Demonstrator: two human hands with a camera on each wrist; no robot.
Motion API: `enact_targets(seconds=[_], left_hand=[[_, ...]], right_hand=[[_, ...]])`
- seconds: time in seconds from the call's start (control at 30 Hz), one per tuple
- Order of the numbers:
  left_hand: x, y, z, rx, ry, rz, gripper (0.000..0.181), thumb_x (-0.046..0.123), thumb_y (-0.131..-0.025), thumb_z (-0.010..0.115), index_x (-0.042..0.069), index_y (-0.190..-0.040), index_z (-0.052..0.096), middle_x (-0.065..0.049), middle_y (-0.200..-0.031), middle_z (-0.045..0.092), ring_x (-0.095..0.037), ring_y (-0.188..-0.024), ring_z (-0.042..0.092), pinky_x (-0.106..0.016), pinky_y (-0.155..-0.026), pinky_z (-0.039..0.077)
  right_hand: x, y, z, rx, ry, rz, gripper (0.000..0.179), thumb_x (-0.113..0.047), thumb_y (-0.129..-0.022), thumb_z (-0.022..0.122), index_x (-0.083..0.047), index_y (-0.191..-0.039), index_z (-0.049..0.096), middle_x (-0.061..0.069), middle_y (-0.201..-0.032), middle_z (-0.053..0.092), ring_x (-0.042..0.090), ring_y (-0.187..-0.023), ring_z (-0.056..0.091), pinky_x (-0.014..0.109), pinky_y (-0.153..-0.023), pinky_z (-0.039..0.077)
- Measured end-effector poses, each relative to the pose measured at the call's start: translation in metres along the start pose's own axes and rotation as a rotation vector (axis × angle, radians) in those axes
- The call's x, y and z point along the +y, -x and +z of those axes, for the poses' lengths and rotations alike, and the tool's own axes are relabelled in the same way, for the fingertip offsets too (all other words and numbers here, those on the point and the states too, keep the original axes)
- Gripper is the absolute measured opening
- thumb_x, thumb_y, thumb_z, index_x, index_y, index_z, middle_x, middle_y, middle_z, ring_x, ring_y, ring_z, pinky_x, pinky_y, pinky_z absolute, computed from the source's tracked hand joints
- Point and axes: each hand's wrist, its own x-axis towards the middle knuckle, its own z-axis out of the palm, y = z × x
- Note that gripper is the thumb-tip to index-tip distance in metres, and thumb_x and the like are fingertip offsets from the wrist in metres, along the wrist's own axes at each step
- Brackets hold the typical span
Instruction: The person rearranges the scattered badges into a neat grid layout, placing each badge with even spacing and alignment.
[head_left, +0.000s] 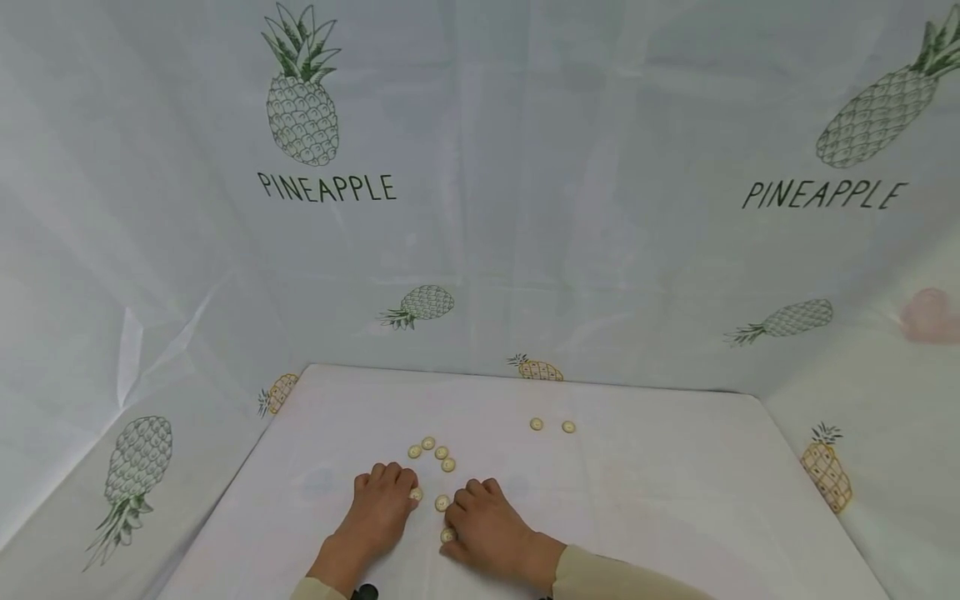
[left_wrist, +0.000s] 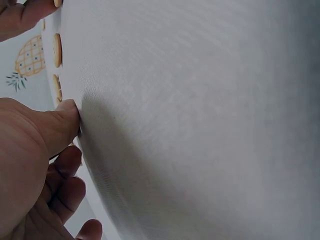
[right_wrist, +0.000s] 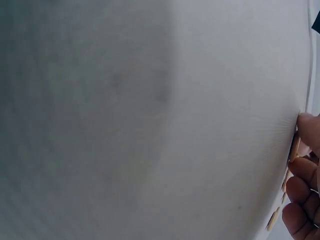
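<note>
Near the front of the white table lie several small round flat tan discs, each with a rim and small dark marks in its middle. My left hand (head_left: 381, 504) has its fingers curled at one disc (head_left: 416, 494), which shows beside the index fingertip; in the left wrist view the thumb (left_wrist: 65, 120) presses close to the cloth. My right hand (head_left: 491, 529) pinches another disc (head_left: 448, 535) between thumb and index finger. That disc (right_wrist: 295, 146) appears edge-on in the right wrist view. Just beyond the right fingertips lies a further disc (head_left: 442, 503).
Several discs (head_left: 441, 452) form a curved row beyond the hands. Two more discs (head_left: 536, 424) lie apart, farther back and right. White cloth (head_left: 525, 233) printed with pineapples hangs behind the table (head_left: 675, 483) and along both sides.
</note>
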Motion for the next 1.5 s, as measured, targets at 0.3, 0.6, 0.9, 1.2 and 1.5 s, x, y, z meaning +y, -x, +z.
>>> enact_targets(seconds=[0.3,0.6,0.9,1.2,1.5], left_hand=[[0.001,0.001,0.002,-0.001,0.017,-0.021,0.021,0.024,-0.092,0.081,0.017,-0.103,0.064,0.0,-0.1,0.06,-0.021,-0.096,0.051,-0.054,-0.089,0.045],[0.001,-0.001,0.003,-0.034,0.033,-0.048,0.02,0.024,-0.094,0.079,0.016,-0.106,0.065,-0.001,-0.104,0.061,-0.021,-0.098,0.051,-0.053,-0.089,0.045],[0.001,-0.003,0.002,-0.045,0.04,-0.068,0.02,0.025,-0.095,0.079,0.015,-0.107,0.065,-0.002,-0.105,0.062,-0.022,-0.099,0.052,-0.055,-0.092,0.045],[-0.002,-0.004,0.006,-0.039,0.038,-0.081,0.02,0.025,-0.095,0.079,0.015,-0.107,0.066,-0.002,-0.105,0.062,-0.023,-0.1,0.053,-0.056,-0.092,0.046],[-0.002,-0.002,0.005,-0.025,0.062,-0.072,0.021,0.023,-0.093,0.08,0.015,-0.106,0.065,-0.001,-0.103,0.061,-0.022,-0.098,0.053,-0.056,-0.091,0.046]], right_hand=[[0.009,0.009,-0.002,-0.038,-0.048,0.103,0.022,-0.046,-0.096,0.073,-0.024,-0.093,0.069,-0.013,-0.089,0.058,0.007,-0.085,0.045,0.031,-0.082,0.04],[0.04,0.03,-0.006,-0.024,-0.087,0.203,0.011,-0.034,-0.097,0.073,-0.023,-0.094,0.069,-0.012,-0.092,0.06,0.008,-0.086,0.045,0.034,-0.084,0.042],[0.054,0.043,-0.01,0.014,-0.122,0.203,0.008,-0.032,-0.1,0.071,-0.023,-0.101,0.071,-0.011,-0.099,0.063,0.01,-0.093,0.049,0.035,-0.086,0.042],[0.06,0.048,-0.013,0.04,-0.111,0.179,0.024,-0.043,-0.094,0.079,-0.022,-0.102,0.072,-0.01,-0.099,0.061,0.01,-0.093,0.045,0.037,-0.088,0.042],[0.056,0.045,-0.012,0.048,-0.098,0.205,0.015,-0.038,-0.097,0.077,-0.023,-0.095,0.075,-0.011,-0.092,0.06,0.009,-0.088,0.043,0.037,-0.088,0.041]])
